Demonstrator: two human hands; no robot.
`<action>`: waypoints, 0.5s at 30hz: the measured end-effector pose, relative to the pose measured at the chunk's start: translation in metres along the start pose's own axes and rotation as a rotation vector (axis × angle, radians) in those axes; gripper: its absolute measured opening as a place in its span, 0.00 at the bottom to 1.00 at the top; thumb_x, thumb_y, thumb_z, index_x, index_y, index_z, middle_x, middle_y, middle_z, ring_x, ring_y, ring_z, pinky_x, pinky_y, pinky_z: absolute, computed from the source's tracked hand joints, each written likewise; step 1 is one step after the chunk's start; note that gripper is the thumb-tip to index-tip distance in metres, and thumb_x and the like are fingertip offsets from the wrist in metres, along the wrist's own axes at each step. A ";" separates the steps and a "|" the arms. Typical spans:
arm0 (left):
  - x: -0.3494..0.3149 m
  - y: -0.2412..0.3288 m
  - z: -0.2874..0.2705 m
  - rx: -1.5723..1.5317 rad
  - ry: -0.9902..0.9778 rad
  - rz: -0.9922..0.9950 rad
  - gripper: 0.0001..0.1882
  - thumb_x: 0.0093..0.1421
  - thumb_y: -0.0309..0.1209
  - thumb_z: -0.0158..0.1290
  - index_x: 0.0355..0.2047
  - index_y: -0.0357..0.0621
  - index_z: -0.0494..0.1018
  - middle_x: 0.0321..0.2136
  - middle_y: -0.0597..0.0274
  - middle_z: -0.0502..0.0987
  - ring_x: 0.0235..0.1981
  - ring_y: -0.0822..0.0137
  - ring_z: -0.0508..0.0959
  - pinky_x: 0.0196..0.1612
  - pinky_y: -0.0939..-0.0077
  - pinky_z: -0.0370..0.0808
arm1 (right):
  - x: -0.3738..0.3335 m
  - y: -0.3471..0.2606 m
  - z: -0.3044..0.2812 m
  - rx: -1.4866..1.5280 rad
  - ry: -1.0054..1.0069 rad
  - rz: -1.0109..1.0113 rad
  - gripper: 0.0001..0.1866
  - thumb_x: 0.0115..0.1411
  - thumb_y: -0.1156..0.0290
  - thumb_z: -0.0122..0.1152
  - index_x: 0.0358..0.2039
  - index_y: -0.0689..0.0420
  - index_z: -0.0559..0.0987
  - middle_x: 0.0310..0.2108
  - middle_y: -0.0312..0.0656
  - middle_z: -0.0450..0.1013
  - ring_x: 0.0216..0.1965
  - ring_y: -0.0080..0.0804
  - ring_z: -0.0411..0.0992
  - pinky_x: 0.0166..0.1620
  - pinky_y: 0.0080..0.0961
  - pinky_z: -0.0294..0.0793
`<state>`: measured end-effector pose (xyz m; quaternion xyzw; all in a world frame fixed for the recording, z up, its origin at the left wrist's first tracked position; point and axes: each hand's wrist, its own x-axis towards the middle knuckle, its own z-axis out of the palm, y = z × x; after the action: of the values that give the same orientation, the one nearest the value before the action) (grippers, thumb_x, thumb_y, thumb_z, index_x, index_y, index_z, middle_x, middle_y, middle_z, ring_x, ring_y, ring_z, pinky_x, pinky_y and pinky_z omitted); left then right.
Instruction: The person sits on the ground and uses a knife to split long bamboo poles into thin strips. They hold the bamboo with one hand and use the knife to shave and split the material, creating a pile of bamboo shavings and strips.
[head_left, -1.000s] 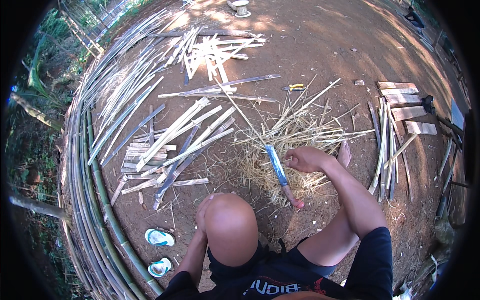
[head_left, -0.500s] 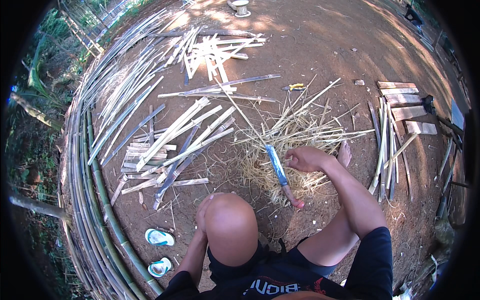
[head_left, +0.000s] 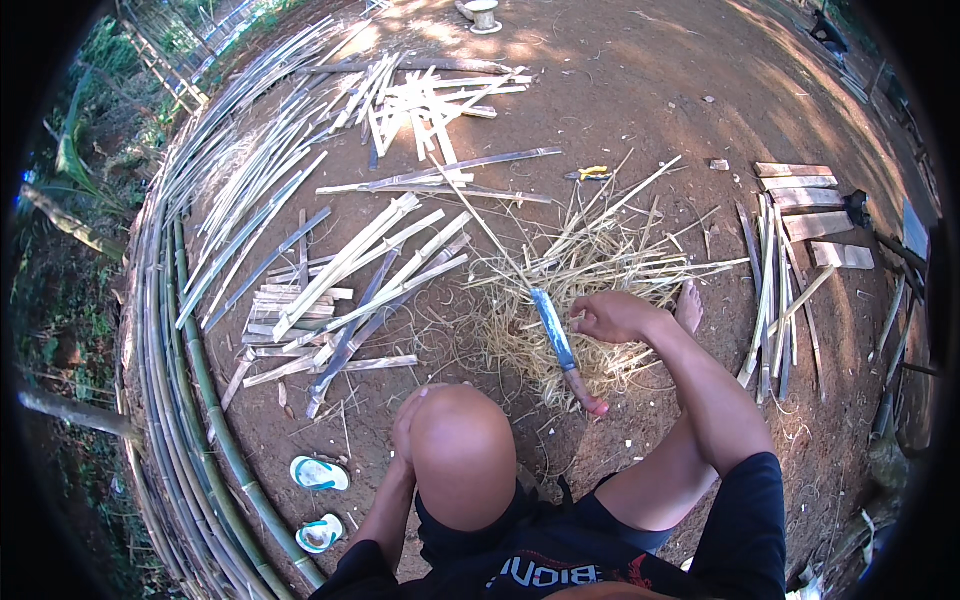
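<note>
My left hand (head_left: 404, 428) lies against the outer side of my raised left knee, its fingers flat along the skin and partly hidden. Held out over a heap of thin bamboo shavings (head_left: 510, 340), my right hand (head_left: 612, 317) hangs loosely bent, fingers a little apart and nothing in them. Just left of it a large knife (head_left: 552, 330) rests on the heap. Its blade is blue-grey, and its brown handle with a reddish end points toward me. A long thin bamboo strip (head_left: 485, 228) runs from near the blade tip toward the far left.
Split bamboo pieces (head_left: 345, 265) lie left of the shavings, with more strips (head_left: 430, 110) beyond. Long bamboo poles (head_left: 205, 420) line the left side, near two flip-flops (head_left: 319, 474). Yellow-handled pliers (head_left: 590, 174) lie farther out. At right are bamboo strips (head_left: 768, 290) and short boards (head_left: 812, 200).
</note>
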<state>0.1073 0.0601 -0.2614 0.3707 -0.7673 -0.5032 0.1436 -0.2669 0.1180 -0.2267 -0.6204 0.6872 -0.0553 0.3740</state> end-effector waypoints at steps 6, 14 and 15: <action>0.001 -0.050 -0.002 -0.453 0.067 -0.140 0.20 0.68 0.35 0.35 0.46 0.30 0.70 0.42 0.48 0.77 0.43 0.62 0.77 0.50 0.70 0.72 | 0.000 -0.005 -0.003 0.007 -0.022 0.018 0.23 0.63 0.55 0.51 0.52 0.57 0.73 0.38 0.50 0.77 0.42 0.44 0.76 0.49 0.38 0.72; 0.006 0.000 -0.012 -0.629 0.096 -0.201 0.21 0.68 0.36 0.36 0.44 0.31 0.73 0.40 0.52 0.78 0.41 0.65 0.77 0.48 0.73 0.72 | -0.002 0.000 -0.001 0.005 -0.014 0.038 0.23 0.63 0.56 0.51 0.53 0.56 0.72 0.41 0.50 0.77 0.44 0.44 0.76 0.50 0.37 0.72; 0.006 0.030 -0.017 -0.584 0.124 -0.211 0.21 0.68 0.36 0.36 0.44 0.32 0.73 0.39 0.52 0.78 0.40 0.65 0.77 0.48 0.73 0.72 | -0.002 -0.003 -0.004 0.003 -0.019 0.035 0.23 0.63 0.56 0.52 0.53 0.55 0.72 0.41 0.49 0.77 0.44 0.43 0.76 0.50 0.37 0.72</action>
<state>0.1006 0.0507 -0.2281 0.4212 -0.5376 -0.6907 0.2375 -0.2664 0.1174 -0.2213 -0.6082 0.6943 -0.0438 0.3823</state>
